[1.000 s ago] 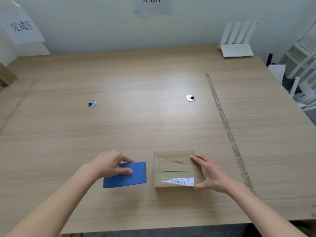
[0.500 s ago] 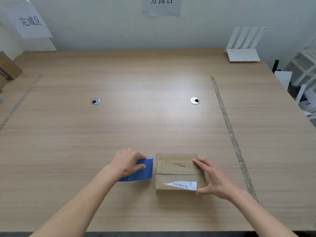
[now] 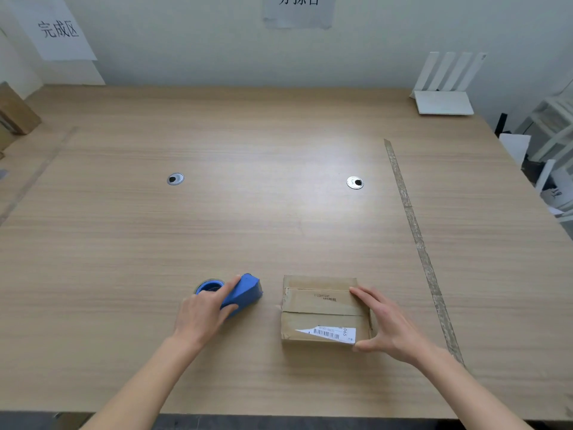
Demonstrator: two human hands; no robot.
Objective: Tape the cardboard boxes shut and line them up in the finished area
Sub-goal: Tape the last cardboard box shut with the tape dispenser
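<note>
Item: cardboard box (image 3: 324, 308), small, brown, flaps down. Lies flat on the wooden table (image 3: 279, 228) near its front edge, a little right of centre. Bands of tape cross the top; a white barcode label (image 3: 330, 333) sits at the box's front right part.

Right hand (image 3: 387, 324): at the box's right side, fingers laid over the right part of the top, thumb against the front right corner; it holds the box between thumb and fingers.

Left hand (image 3: 204, 311): just left of the box, apart from it, fingers wrapped over a blue tape dispenser (image 3: 240, 294), which it grips. The dispenser stands on the table with its blue nose towards the box, a gap of bare wood between them; the roll end shows behind the fingers.

Also on the table: two round metal grommets (image 3: 175, 179) in the middle zone; a worn tape strip (image 3: 415, 231) running from the far right part to the front edge, to the right of the box; a white router (image 3: 445, 88) at the far right corner; brown cardboard boxes (image 3: 15, 113) at the far left edge.

On the wall: paper sign (image 3: 59, 29) at upper left; a second sign (image 3: 299, 9) at centre, cut by the frame.
</note>
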